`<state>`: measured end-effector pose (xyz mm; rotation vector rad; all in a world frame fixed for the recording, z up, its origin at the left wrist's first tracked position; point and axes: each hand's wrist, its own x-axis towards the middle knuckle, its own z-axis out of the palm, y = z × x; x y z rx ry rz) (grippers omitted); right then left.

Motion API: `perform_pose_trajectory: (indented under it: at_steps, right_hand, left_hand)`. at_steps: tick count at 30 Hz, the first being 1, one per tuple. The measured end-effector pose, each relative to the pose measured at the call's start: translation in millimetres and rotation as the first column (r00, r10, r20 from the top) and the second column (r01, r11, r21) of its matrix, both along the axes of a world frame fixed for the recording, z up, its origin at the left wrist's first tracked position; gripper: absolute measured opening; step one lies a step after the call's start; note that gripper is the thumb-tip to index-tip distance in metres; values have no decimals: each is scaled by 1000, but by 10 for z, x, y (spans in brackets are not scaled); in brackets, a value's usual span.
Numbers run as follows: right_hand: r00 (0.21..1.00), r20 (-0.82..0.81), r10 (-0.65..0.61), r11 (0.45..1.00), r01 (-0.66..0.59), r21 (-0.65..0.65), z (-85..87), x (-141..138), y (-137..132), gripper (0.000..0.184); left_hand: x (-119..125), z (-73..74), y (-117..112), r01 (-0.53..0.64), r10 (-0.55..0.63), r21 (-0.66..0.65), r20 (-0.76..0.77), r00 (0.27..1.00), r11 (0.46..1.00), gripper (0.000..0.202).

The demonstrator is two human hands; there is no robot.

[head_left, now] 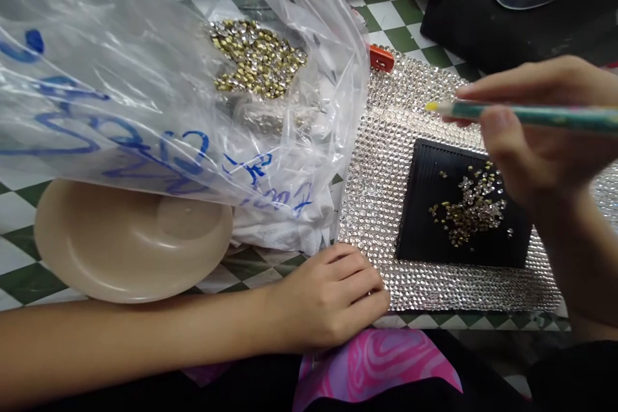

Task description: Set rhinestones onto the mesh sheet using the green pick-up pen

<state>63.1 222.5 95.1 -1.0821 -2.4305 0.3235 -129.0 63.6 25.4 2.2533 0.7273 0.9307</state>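
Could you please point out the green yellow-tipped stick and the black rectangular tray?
Green yellow-tipped stick (545, 116): head view, middle of its shaft.
Black rectangular tray (416, 232): head view, bare floor at left.

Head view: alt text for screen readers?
The right hand holds a green, yellow-tipped pen-like tool above a rhinestone-covered sheet, where a black tray holds loose stones. The left hand rests at the sheet's near-left corner; a clear bag and beige bowl sit left.
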Motion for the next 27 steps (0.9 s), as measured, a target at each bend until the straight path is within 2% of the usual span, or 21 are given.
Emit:
perform_pose_trajectory:
  at_steps: [3, 5, 7, 10, 15, 27]
  right_hand:
    - [995, 77, -67, 998, 66, 15, 60, 232, -309, 31]
    - [999, -17, -39, 994, 37, -101, 12, 366, -513, 37]
    - [996, -87, -25, 987, 10, -161, -83, 458, -680, 44]
    - [979, -193, -61, 991, 36, -131, -236, 517, -836, 49]
    - [967, -243, -72, 993, 46, -111, -334, 522, -895, 47]
    - [973, -215, -84, 989, 56, -135, -298, 517, -888, 46]
  left_hand:
    - [3, 2, 11, 14, -14, -6, -13, 1000, 1000, 24]
    - [3, 2, 14, 21, -21, -6, -17, 1000, 1000, 24]
    - [0, 5, 15, 17, -17, -2, -17, 1000, 1000, 23]
    - [-3, 12, 14, 15, -15, -11, -23, 1000, 1000, 24]
    - [0, 17, 17, 5, -5, -8, -29, 1000, 1000, 23]
    - [-11, 5, 15, 24, -25, -23, -34, 999, 999, 24]
